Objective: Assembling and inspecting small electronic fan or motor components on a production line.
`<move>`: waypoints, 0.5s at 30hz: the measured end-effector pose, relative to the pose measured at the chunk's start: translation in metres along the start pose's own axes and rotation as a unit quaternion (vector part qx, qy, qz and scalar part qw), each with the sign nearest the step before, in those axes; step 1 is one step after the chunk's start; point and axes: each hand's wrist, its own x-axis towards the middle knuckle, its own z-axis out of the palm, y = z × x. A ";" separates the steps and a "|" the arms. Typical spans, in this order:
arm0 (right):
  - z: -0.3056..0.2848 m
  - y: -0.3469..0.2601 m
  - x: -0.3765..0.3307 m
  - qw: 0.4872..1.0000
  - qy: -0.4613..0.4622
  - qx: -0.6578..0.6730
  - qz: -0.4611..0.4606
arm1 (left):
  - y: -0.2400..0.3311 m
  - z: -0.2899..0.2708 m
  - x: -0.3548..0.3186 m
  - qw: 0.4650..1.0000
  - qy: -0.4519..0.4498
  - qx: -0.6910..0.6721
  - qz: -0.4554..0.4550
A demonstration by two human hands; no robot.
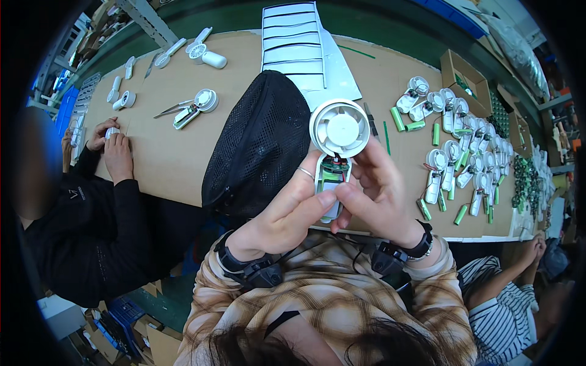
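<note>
Between my two hands is a white handheld fan [339, 129], its round head pointing away from me and its handle open. Inside the handle a green circuit board, thin wires and a green battery show. My left hand [292, 204] grips the handle from the left, thumb pressed on its lower part; a ring is on one finger. My right hand [381, 192] holds the right side, its thumb meeting the left one over the handle. Part of the handle is hidden under the thumbs. Just left of the fan lies a black mesh bag [259, 140].
Several open fan units [467, 146] with green batteries crowd the table's right side, near a cardboard box [465, 82]. Another opened fan [206, 100] lies by tweezers [171, 111]. A white slotted tray [292, 43] sits behind. Co-workers' hands [118, 155] are at left, others at right.
</note>
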 end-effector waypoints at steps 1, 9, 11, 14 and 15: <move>0.001 -0.002 -0.002 0.994 -0.012 0.069 0.078 | -0.001 0.000 0.000 1.000 -0.001 0.000 -0.002; 0.000 0.008 -0.007 0.994 -0.015 0.079 0.079 | -0.008 -0.003 -0.002 0.999 0.001 0.015 0.029; -0.002 0.009 -0.004 0.990 -0.019 0.101 0.097 | -0.009 -0.012 0.003 0.998 -0.055 -0.017 0.021; -0.003 0.010 0.001 0.981 -0.030 0.142 0.129 | -0.011 -0.016 0.011 0.997 -0.072 -0.030 0.025; -0.001 0.012 0.001 0.989 -0.033 0.109 0.099 | -0.012 -0.016 0.013 0.997 -0.058 -0.028 0.030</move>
